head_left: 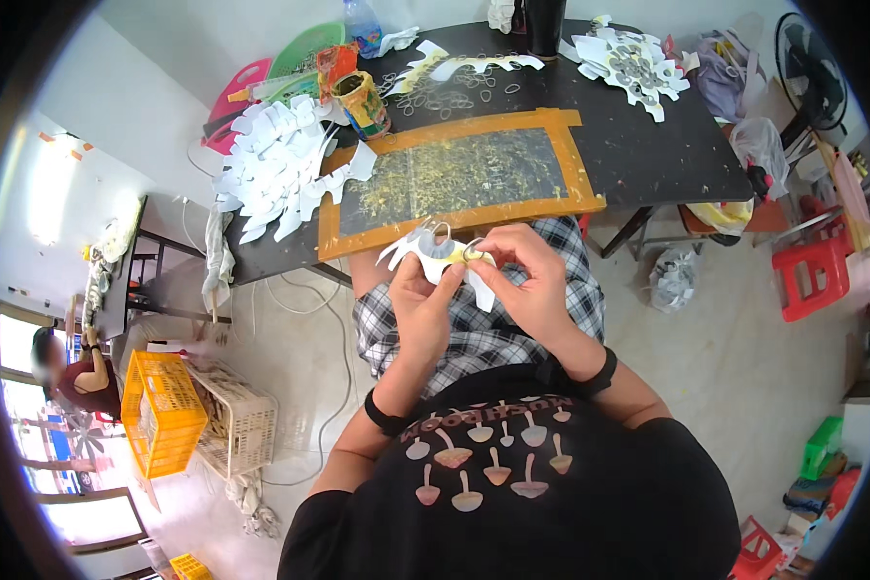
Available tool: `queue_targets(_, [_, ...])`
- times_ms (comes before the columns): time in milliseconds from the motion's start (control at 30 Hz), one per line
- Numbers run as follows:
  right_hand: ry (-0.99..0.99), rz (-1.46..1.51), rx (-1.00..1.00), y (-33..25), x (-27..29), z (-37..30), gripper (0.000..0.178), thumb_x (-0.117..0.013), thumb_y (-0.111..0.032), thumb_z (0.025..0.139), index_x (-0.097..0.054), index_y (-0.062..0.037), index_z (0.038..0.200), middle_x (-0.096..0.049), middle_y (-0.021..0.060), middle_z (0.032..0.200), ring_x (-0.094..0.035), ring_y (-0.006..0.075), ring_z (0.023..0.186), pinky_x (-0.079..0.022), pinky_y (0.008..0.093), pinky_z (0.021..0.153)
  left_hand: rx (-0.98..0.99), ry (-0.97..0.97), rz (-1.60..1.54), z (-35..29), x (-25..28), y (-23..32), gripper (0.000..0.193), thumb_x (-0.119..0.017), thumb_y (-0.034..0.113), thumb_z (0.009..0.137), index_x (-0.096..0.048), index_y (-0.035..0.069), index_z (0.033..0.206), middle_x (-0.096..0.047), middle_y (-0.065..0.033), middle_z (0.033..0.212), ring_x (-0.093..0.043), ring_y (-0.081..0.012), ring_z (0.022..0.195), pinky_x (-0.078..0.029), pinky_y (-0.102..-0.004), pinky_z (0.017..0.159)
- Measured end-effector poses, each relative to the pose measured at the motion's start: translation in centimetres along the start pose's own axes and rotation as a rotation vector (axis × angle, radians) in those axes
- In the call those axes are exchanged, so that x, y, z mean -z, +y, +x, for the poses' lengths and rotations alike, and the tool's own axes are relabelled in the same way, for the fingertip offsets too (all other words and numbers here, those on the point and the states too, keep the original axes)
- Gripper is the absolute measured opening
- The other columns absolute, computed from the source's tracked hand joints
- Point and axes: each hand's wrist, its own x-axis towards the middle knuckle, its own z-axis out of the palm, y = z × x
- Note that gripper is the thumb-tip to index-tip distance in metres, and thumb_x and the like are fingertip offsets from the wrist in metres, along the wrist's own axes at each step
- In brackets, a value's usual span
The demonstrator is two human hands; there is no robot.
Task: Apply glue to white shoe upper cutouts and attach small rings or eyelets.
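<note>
The cutout [433, 253] between the left hand [421, 304] and right hand [527, 275] looks like thin white card, matt and smooth, as does the pile [275, 164] on the table [638, 145], whose dark top is matt and speckled. The mat [459, 179] is glossy, smeared with rough yellow residue, its border a dull orange tape. The crate [162, 414] and stool [812, 278] are shiny plastic. The shorts [474, 333] are checked cloth
</note>
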Motion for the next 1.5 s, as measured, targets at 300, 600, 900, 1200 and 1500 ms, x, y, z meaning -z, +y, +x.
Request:
queue_targets(300, [0.1, -0.152, 0.1, -1.0, -0.1, 0.2, 0.021, -0.074, 0.001, 0.077, -0.069, 0.0006, 0.097, -0.069, 0.0131, 0.093, -0.069, 0.0224, 0.081, -0.053, 0.0298, 0.068, -0.087, 0.025, -0.005, -0.2, -0.8, 0.1, 0.035, -0.062, -0.007, 0.088, -0.051, -0.001, 0.121, -0.059, -0.0062, 0.113, -0.059, -0.012, 0.103, -0.047, -0.0261, 0.089])
queue_targets(600, [0.064, -0.192, 0.026, -0.6, -0.6, 1.5, 0.016, -0.072, 0.0, 0.079, -0.07, 0.002, 0.095, -0.069, 0.0143, 0.092, -0.069, 0.0248, 0.079, -0.054, 0.0304, 0.068, -0.14, -0.007, 0.084, 0.4, 0.0, -0.8, 0.044, -0.057, -0.007, 0.09, -0.042, -0.002, 0.132, -0.05, -0.008, 0.128, -0.053, -0.0138, 0.114, -0.043, -0.0293, 0.098])
queue_targets(900, [0.025, -0.2, -0.071, 0.7, 0.0, 3.0, 0.015, -0.072, -0.001, 0.08, -0.069, 0.0037, 0.094, -0.069, 0.0136, 0.094, -0.067, 0.0189, 0.074, -0.053, 0.0272, 0.064, -0.083, 0.027, 0.105, 3.0, 0.1, -2.6, 0.051, -0.055, -0.006, 0.09, -0.032, -0.004, 0.135, -0.04, -0.0134, 0.137, -0.044, -0.0168, 0.124, -0.041, -0.031, 0.102])
queue_targets(1200, [-0.137, -0.165, -0.12, 3.1, 1.2, 6.7, 0.009, -0.07, 0.001, 0.079, -0.066, 0.003, 0.088, -0.067, 0.0122, 0.092, -0.066, 0.0199, 0.075, -0.053, 0.0282, 0.065, 0.004, 0.046, -0.171, 4.6, 0.0, -3.0, 0.081, -0.054, 0.009, 0.07, -0.026, -0.002, 0.146, -0.045, -0.0122, 0.133, -0.044, -0.0204, 0.121, -0.036, -0.0287, 0.097])
queue_targets(1500, [-0.459, -0.615, 0.074, 9.5, 3.1, 11.4, 0.004, -0.064, -0.004, 0.079, -0.063, -0.0027, 0.082, -0.058, 0.0085, 0.083, -0.056, 0.0291, 0.081, -0.047, 0.0381, 0.072, -0.704, 0.269, 0.767, 7.7, 2.6, -1.2, 0.058, -0.06, 0.005, 0.08, -0.036, -0.003, 0.132, -0.043, -0.0168, 0.132, -0.041, -0.0288, 0.125, -0.027, -0.0431, 0.11])
